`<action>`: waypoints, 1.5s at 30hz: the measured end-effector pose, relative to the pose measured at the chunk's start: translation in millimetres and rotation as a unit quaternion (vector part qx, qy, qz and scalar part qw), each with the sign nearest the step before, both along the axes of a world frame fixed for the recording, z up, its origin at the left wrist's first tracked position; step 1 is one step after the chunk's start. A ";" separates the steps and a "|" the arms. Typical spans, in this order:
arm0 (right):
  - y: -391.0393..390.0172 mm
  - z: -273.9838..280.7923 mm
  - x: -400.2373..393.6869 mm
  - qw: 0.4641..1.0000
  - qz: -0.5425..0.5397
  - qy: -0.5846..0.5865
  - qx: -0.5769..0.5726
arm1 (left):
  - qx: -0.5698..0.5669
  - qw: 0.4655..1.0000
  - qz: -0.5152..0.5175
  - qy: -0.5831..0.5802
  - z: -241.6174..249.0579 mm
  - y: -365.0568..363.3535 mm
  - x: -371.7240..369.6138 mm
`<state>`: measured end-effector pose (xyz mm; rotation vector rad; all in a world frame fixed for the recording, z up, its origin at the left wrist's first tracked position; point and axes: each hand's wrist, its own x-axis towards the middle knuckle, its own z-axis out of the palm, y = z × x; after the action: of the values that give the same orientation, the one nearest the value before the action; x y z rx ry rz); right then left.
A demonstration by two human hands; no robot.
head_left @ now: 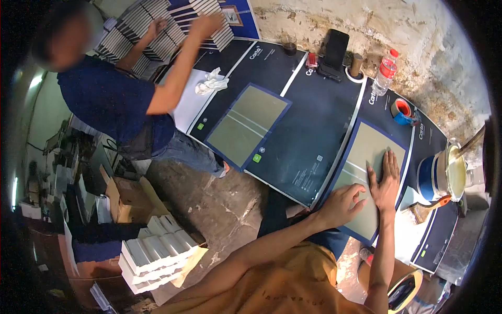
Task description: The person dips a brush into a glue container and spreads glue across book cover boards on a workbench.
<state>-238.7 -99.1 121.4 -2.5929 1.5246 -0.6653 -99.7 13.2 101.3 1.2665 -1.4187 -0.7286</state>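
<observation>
A book cover (pixel 372 144) with blue edges and greyish boards lies on the dark table in front of me, a pale strip across its middle. My right hand (pixel 385 182) rests flat on its right board, fingers stretched toward the wall. Beside it my left hand (pixel 343 205) is over the near left part of the cover, its fingers curved and apart with nothing between them. A similar cover (pixel 249 125) lies farther left on the table, touched by neither hand.
A co-worker (pixel 104 99) stands at the left, reaching to stacked books (pixel 151 26). Along the wall are a phone-like black object (pixel 333 52), a bottle (pixel 386 73) and a tape roll (pixel 401 109). A glue bucket (pixel 436 175) and brush (pixel 423 210) sit at the right.
</observation>
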 end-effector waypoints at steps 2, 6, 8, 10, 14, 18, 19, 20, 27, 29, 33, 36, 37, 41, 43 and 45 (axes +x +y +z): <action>0.4 -0.6 0.3 1.000 0.000 -0.001 0.000 | 0.006 1.000 -0.006 -0.002 0.0 -0.4 0.4; 0.4 -1.2 -0.8 1.000 0.001 -0.003 -0.002 | -0.001 1.000 -0.006 -0.005 -1.9 -0.4 -0.4; 0.8 -1.6 -1.3 1.000 0.003 -0.007 -0.001 | 0.004 1.000 -0.008 -0.007 -2.1 1.2 -0.8; 0.0 -3.4 -1.8 1.000 0.010 -0.013 -0.001 | 0.000 1.000 -0.008 -0.008 -2.8 1.5 0.1; -2.1 -5.0 -2.5 0.999 0.031 -0.019 -0.006 | -0.014 1.000 0.000 0.002 -6.9 2.4 -0.4; -1.4 -2.0 -1.5 0.998 0.046 -0.034 -0.001 | -0.014 1.000 0.006 -0.003 -6.8 2.7 -1.3; -1.1 -1.7 -1.2 0.998 0.048 -0.034 -0.001 | -0.015 1.000 0.008 -0.001 -7.6 2.5 -2.1; -1.1 -1.9 -1.0 0.998 0.049 -0.036 -0.002 | -0.017 1.000 0.008 0.001 -8.7 2.3 -2.1; -0.5 -2.3 -0.3 0.998 0.045 -0.038 0.003 | -0.029 0.999 0.009 0.011 -12.6 1.8 -2.7; -0.3 -2.6 -0.4 0.998 0.042 -0.039 0.007 | -0.028 0.999 0.008 0.012 -12.3 2.0 -2.2; 0.4 -1.9 -0.4 0.998 0.043 -0.040 0.007 | -0.031 0.999 0.008 0.013 -9.8 3.1 -1.2; 0.1 -1.2 -0.2 0.998 0.047 -0.041 0.005 | -0.020 1.000 0.005 0.009 -11.2 3.0 -0.5; -1.2 -3.5 -1.6 0.998 0.050 -0.041 0.002 | -0.022 1.000 0.007 0.006 -12.0 2.6 -0.4; -3.9 -9.7 -5.2 0.997 0.057 -0.042 -0.005 | -0.021 1.000 0.009 0.007 -13.1 3.3 -1.7; -3.1 -9.6 -4.4 0.997 0.056 -0.045 -0.004 | -0.017 1.000 0.009 0.010 -14.2 3.7 -1.8; -1.8 -6.2 -3.1 0.997 0.057 -0.047 -0.002 | -0.011 1.000 0.008 0.012 -15.9 2.3 -3.8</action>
<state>-241.8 -100.9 115.1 -2.5865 1.3398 -0.7665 -103.5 15.5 85.3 1.2459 -1.3920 -0.7144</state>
